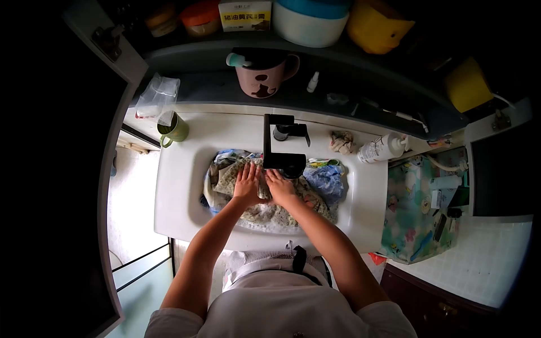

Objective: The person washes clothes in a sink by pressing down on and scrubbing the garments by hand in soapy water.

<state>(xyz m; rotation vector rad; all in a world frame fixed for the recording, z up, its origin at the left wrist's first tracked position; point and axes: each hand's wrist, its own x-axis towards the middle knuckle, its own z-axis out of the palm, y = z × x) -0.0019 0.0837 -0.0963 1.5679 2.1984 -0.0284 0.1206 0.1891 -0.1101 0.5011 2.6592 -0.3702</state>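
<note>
Wet clothes fill the white sink (194, 169), with suds along their near side. A greenish patterned garment (225, 181) lies on top, and a blue cloth (327, 183) is bunched at the right. My left hand (247, 185) rests flat on the patterned garment, its fingers stretched out. Close beside it, my right hand (280, 187) also lies on the cloth with fingers extended, just left of the black faucet (286, 160). Neither hand is wrapped around anything. Part of the clothes is hidden under the hands and faucet.
A green mug (176, 128) stands at the sink's back left corner. At the back right are a crumpled cloth (341, 142) and a white pump bottle (382, 149). The shelf above holds a pink cup (262, 80) and a small white bottle (313, 82).
</note>
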